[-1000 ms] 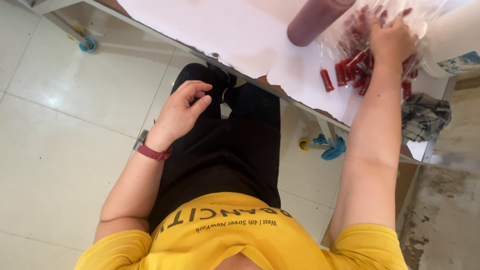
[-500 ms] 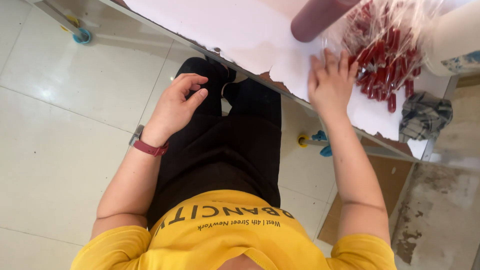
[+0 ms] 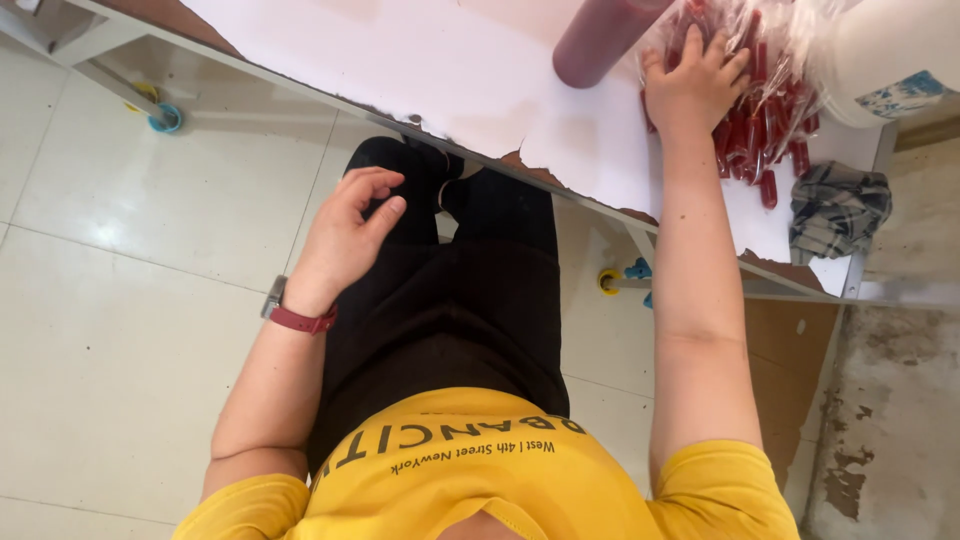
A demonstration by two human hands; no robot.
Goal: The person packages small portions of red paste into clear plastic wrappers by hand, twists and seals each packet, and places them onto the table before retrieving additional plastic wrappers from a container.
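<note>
Around my right hand (image 3: 690, 90) the table is crowded, with a dark red cylinder (image 3: 600, 40) just left, red tubes in a clear bag (image 3: 765, 120) beneath, a white roll (image 3: 885, 55) right, while the white sheet (image 3: 420, 65) lies bare leftward.

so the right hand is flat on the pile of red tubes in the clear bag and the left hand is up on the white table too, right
Not quite. The right hand does lie on the red tubes in the clear bag, but the left hand is not on the white table. In the head view it hangs open below the table edge, over the lap in black trousers.
</note>
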